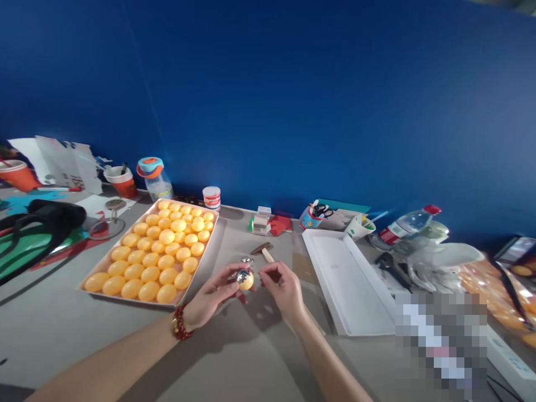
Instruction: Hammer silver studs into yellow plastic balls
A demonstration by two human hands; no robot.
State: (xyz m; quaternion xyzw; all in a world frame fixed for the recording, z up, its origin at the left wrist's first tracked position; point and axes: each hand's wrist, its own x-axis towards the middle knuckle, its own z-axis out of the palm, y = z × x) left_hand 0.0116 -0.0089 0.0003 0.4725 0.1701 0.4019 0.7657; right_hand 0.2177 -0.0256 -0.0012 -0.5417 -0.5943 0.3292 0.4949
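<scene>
My left hand [218,293] is closed around an orange ball [246,282], like a table tennis ball, with a shiny silver cap or dome on its upper left side. Just to the right, my right hand [282,285] has its thumb and fingertips pinched together. Whatever they may hold is too small or hidden to make out. Behind the hands a hammer [263,249] lies on the table, its wooden handle partly covered by my right hand. A small shiny metal piece [247,259] rests just beyond the ball.
On the left stands a shallow box [196,277] of many orange balls. A long white tray [352,285] lies to the right. Farther back are a small tub [211,198], a white box [262,219], a cup with scissors [312,216] and a plastic bottle [404,228].
</scene>
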